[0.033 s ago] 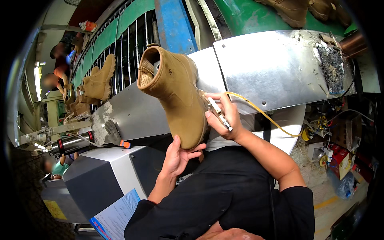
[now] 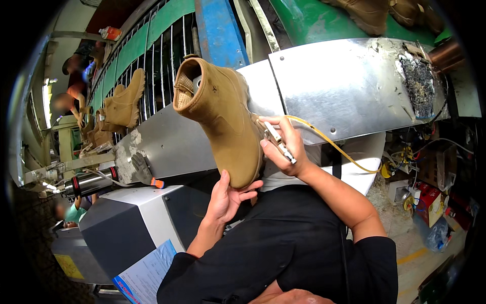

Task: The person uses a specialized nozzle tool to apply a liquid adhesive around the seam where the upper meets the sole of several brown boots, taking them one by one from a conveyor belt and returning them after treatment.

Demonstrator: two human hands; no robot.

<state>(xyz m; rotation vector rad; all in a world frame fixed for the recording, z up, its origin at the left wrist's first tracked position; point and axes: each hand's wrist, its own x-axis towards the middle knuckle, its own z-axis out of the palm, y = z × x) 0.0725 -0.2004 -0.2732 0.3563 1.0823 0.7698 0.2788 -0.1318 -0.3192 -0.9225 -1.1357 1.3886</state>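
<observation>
A tan ankle boot (image 2: 225, 119) stands tilted before me, its open shaft at the far left and its toe toward me. My left hand (image 2: 225, 200) grips the toe, thumb on the upper and the fingers curled under the sole edge. My right hand (image 2: 289, 149) is closed round a slim metal hand tool (image 2: 281, 143) beside the boot's right edge. The tool's tip is hidden behind the fingers and the boot, so I cannot tell whether it touches. From behind this hand a yellow hose (image 2: 336, 144) runs off to the right.
A metal bench (image 2: 344, 91) stretches behind the boot. Several tan boots (image 2: 121, 106) stand on a barred rack at the left, with more boots (image 2: 367, 15) on the green surface. An orange-handled scraper (image 2: 144, 172) lies at the left. People work beyond the rack.
</observation>
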